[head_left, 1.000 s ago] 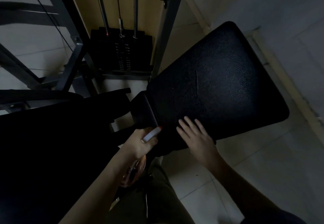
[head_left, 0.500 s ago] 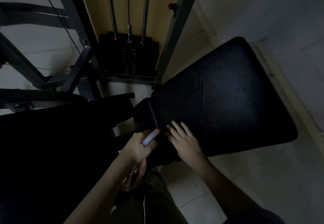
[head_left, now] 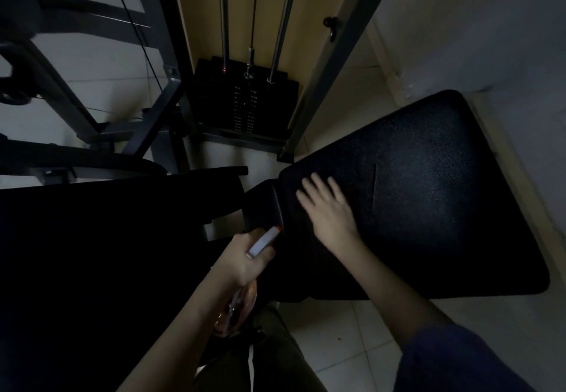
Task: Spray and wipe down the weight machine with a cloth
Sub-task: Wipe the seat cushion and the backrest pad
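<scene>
— Where is the spray bottle [head_left: 264, 242]?
— In the left hand [head_left: 242, 264], fingers curled round its neck. The white head with the orange tip points up toward the near left corner of the seat pad [head_left: 428, 192]. The clear body hangs below the wrist, over the person's lap.
— And the other hand?
— The right hand [head_left: 329, 212] lies palm down on the black textured seat pad, close to its left edge. The fingers are straight and a little spread, grasping nothing that shows. A dark blue sleeve [head_left: 453, 361] covers the upper arm.
— The rest of the machine?
— The weight stack [head_left: 245, 106] stands beyond the pad, between grey frame posts. Two guide rods [head_left: 225, 14] and a thin cable run up from it. Pale tiled floor [head_left: 352, 330] shows below the pad
</scene>
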`<state>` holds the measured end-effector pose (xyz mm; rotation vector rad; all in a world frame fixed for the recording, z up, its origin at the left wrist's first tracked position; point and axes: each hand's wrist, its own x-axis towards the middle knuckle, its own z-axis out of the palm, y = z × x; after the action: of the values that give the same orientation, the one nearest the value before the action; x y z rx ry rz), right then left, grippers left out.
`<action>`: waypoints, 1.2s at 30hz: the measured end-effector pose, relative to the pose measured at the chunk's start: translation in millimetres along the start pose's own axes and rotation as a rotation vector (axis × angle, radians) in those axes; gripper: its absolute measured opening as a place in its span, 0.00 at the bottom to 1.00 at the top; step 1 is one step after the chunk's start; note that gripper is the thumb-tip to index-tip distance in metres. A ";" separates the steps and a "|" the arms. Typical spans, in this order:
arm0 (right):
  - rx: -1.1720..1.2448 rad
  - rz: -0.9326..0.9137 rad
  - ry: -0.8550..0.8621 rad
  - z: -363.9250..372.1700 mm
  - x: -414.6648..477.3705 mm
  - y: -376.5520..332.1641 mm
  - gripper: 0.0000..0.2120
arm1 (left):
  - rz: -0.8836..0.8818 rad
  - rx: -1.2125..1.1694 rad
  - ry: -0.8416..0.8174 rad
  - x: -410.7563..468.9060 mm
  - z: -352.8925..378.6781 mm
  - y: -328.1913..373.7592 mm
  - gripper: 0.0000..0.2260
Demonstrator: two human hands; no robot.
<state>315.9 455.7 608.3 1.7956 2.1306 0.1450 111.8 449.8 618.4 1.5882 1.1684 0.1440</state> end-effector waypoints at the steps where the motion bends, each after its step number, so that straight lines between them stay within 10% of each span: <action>1: 0.008 -0.058 -0.015 4.9 -9.7 -1.9 0.32 | -0.007 -0.015 0.006 0.8 -1.1 0.1 0.16; 16: 0.074 0.008 0.200 -14.6 35.3 41.9 0.27 | -0.186 -0.314 0.125 8.0 -6.0 -4.2 0.10; 22: 0.102 0.116 0.106 -13.9 65.5 15.8 0.27 | -0.201 -0.108 0.080 -1.5 -2.2 -12.5 0.12; 30: 0.087 -0.190 -0.108 9.1 25.6 -11.4 0.29 | -0.225 -0.015 -0.022 -7.9 -5.7 -29.4 0.16; 36: 0.061 0.125 0.069 -3.7 66.4 0.3 0.30 | -0.125 0.074 0.055 -22.1 -7.9 -26.6 0.17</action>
<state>305.9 520.7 598.7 1.9868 2.0901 0.1777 79.8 436.6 610.5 1.5788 1.3253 0.0646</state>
